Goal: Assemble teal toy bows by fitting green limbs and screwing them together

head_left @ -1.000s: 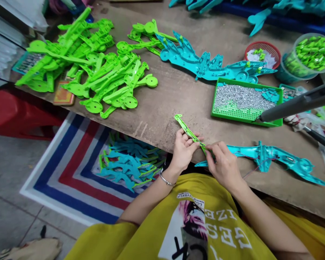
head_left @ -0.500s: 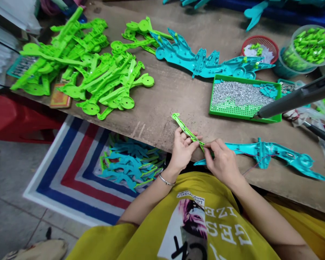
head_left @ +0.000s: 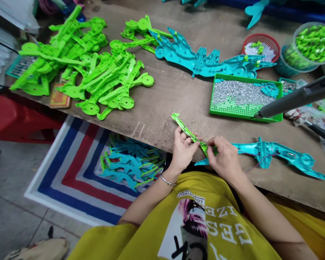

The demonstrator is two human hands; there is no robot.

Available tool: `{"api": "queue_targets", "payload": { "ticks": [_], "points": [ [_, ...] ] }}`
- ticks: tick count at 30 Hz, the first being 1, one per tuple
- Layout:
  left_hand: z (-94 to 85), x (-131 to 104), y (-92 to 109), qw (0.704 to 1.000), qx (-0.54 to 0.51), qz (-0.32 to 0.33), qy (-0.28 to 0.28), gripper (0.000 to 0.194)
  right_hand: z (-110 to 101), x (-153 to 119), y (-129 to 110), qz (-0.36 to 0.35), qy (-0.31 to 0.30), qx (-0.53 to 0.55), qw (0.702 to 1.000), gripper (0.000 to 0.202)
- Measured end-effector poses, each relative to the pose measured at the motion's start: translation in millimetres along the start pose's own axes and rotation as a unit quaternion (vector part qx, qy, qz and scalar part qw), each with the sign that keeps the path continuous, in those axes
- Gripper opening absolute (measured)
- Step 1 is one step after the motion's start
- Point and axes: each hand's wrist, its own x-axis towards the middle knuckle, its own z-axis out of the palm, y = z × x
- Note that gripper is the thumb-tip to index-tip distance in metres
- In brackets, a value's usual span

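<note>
Red-yellow box (head_left: 60, 95), print unreadable, by green parts (head_left: 111, 79) on desk (head_left: 157, 97); left hand (head_left: 182, 151) grasping green strip (head_left: 187, 132) above desk's front edge; yellow shirt (head_left: 141, 238), label partly reads "MYSELF"; right hand (head_left: 223, 155) at strip's lower end, fingertips pinched, can't tell on what; blue part (head_left: 264, 155) beside it.

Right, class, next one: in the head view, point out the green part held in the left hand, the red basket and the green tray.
Held green part (head_left: 184, 128): head view, on its slim length.
Red basket (head_left: 265, 39): head view, far inner wall.
Green tray (head_left: 230, 109): head view, bare perforated area.
</note>
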Motion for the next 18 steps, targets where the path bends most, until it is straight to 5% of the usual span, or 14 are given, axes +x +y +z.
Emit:
{"api": "queue_targets", "payload": {
  "ticks": [7, 12, 15, 18],
  "points": [
    [1.7, 0, -2, 1.000, 0.011, -0.001, 0.012, 0.076, -4, -3, -3, -0.014, -0.016, -0.066, 0.998, 0.015],
    [1.3, 0, -3, 1.000, 0.010, -0.002, 0.013, 0.079, -14, -9, -1, -0.156, -0.046, -0.162, 0.973, 0.034],
    [0.9, 0, -3, 1.000, 0.015, 0.003, 0.015, 0.082, -19, -17, 8, -0.216, -0.041, -0.136, 0.966, 0.040],
    [0.6, 0, -4, 1.000, 0.015, 0.008, 0.019, 0.088, -20, -23, 17, -0.202, 0.003, -0.058, 0.978, 0.034]
  ]
}}
